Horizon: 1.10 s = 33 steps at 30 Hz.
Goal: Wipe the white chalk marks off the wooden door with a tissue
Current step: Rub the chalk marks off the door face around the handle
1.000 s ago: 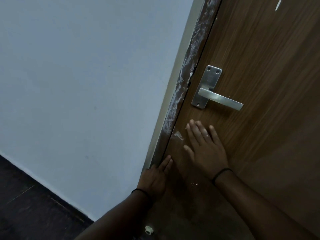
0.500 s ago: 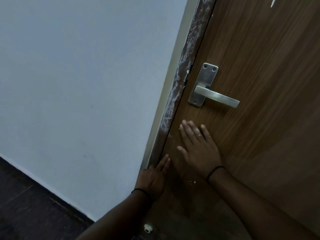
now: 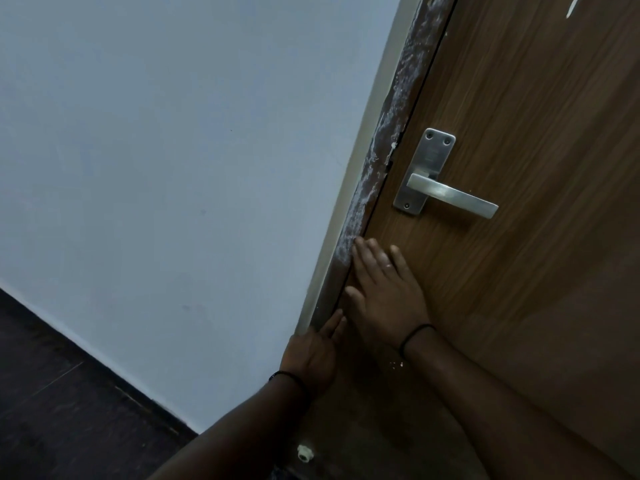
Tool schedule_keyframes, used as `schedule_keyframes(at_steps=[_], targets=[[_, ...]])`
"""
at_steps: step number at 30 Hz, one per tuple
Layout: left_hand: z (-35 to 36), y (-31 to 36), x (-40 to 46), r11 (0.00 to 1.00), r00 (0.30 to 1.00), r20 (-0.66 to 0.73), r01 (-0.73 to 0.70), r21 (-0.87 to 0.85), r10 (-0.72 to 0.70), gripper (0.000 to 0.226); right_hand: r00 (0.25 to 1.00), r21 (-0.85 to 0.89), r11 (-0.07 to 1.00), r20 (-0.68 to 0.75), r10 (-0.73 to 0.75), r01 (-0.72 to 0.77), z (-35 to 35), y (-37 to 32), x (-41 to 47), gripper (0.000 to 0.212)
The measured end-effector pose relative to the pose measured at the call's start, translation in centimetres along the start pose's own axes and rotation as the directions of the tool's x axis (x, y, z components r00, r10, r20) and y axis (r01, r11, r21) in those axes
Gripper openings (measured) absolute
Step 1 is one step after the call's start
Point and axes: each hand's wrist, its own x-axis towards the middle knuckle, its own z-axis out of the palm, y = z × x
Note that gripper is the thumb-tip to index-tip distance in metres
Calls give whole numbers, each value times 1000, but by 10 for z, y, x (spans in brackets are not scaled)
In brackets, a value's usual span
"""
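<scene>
Fingers (image 3: 372,258) of the right hand (image 3: 384,299) lay flat on the door (image 3: 519,116) (tissue unseen); firm strokes would suit.

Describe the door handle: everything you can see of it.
The door handle is brushed silver metal, dull in the dim light. It has a tall rectangular backplate fixed to the brown wooden door with visible screws, two at the top corners and at least one at the bottom. A flat, square-edged lever runs from the plate towards the right, away from the door's edge, at what looks like rest position. It sits near the chalk-smeared door frame, above the right hand. Nothing touches it.
</scene>
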Motion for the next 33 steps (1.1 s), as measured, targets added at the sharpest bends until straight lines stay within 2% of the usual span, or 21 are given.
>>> schedule_keyframes(at_steps=[4,7,10,12,14,18,21,23,24,26,29,31,33], targets=[[-6,0,-9,1000,1000,-19,-9,4,9,64,982,-48,988,126,-143,150,12,4,-25,63],[-15,-6,-11,1000,1000,-9,14,-4,-14,64,974,-78,977,123,-188,198,9,44,-59,59],[-27,2,-8,1000,1000,-22,5,9,-5,65,996,-99,991,21,-90,91,-8,77,-62,60],[-35,14,-4,999,999,-30,-34,9,34,65,998,-77,997,-65,-6,0,-20,77,-44,61],[-41,27,-4,997,997,-29,-78,13,78,64,996,-58,998,-85,5,-10,-23,63,-31,61],[-44,31,-17,994,994,-17,-106,32,107,65,968,-98,964,-22,-250,246,-2,52,-53,53],[-55,19,-21,997,999,-14,-39,71,40,65,923,-116,926,-98,-371,360,2,83,-74,47],[-62,14,-17,993,1000,-27,-8,121,12,65,914,-87,924,-140,-382,373,-5,105,-80,55],[-65,14,-14,990,999,-35,2,140,3,63,915,-81,927,-149,-375,366,-10,114,-80,56],[-67,19,-9,986,999,-53,18,165,-9,59,927,-47,945,-187,-326,323,-23,125,-80,46],[-67,32,-5,987,997,-76,-4,163,17,54,973,142,981,-210,-98,129,-47,125,-79,27],[-68,44,-8,992,993,-111,-31,121,44,49,962,205,970,-265,-73,130,-57,119,-76,20],[-75,55,-14,999,980,-194,-30,18,32,38,968,459,888,-234,90,29,-67,106,-73,17]])
